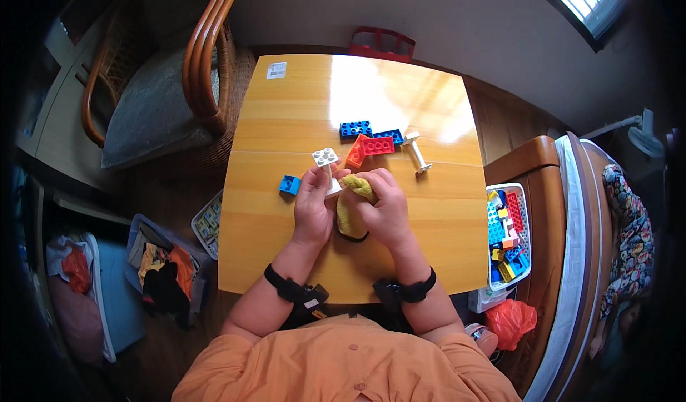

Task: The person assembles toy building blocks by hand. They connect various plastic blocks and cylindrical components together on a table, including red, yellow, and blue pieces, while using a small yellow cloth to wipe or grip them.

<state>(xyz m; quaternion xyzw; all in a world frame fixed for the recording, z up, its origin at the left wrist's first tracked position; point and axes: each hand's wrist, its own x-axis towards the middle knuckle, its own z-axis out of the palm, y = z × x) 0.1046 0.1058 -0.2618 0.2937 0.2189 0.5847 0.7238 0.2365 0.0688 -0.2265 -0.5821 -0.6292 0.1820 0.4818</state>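
Note:
Over the middle of the table, my left hand (312, 205) is closed round a white pillar-shaped toy brick (325, 157), its studded square end upward. My right hand (388, 207) grips a yellow cloth (349, 218) bunched against the pillar's lower part, and a fold hangs below. Left of my left hand lies a small blue brick (289, 185). Beyond my hands are a dark blue studded brick (356, 129), another blue brick (389, 137), a red brick (379, 145) and an orange brick (354, 152), close together. A second white pillar (416, 152) lies to their right.
The wooden table (279, 130) has a paper label (276, 70) at its far left. Beside its right edge stands a white basket (493, 285) of mixed bricks. A cushioned rattan chair (157, 109) and a clothes bin (136, 237) are at left. Another person (629, 223) is at far right.

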